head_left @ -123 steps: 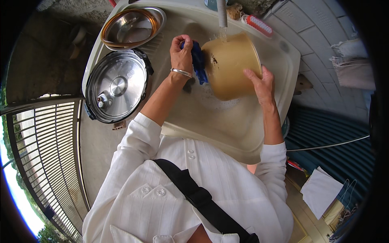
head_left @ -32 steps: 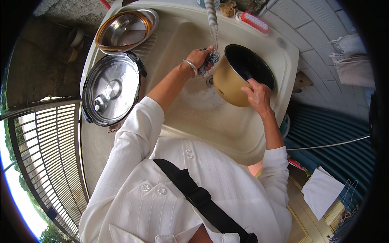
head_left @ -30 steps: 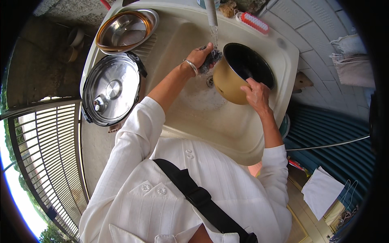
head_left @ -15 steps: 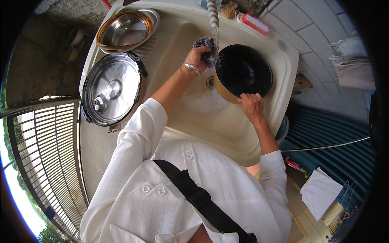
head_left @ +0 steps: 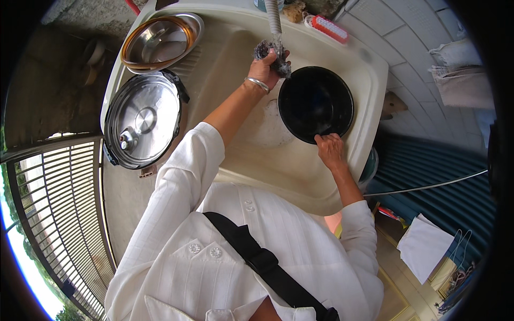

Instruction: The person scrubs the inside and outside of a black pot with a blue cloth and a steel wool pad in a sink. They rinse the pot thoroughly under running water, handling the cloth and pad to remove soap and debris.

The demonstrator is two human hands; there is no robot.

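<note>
A tan pot (head_left: 316, 104) with a black inside stands upright in the cream sink (head_left: 235, 64), its mouth facing up at me. My right hand (head_left: 330, 149) grips its near rim. My left hand (head_left: 266, 67), with a metal bangle on the wrist, is closed around a grey steel scrubber (head_left: 269, 52) and holds it under the water running from the ribbed tap hose (head_left: 273, 16), just left of the pot.
A steel pressure-cooker lid (head_left: 140, 120) lies on the counter left of the sink, with a steel bowl (head_left: 159, 41) behind it. A red scrub brush (head_left: 326, 28) rests on the sink's far rim. Metal railing (head_left: 53, 214) runs at the left; a white cloth (head_left: 423, 249) hangs lower right.
The pot has been tipped from tilted to upright and set down in the sink. My left hand has risen with the scrubber to just under the tap.
</note>
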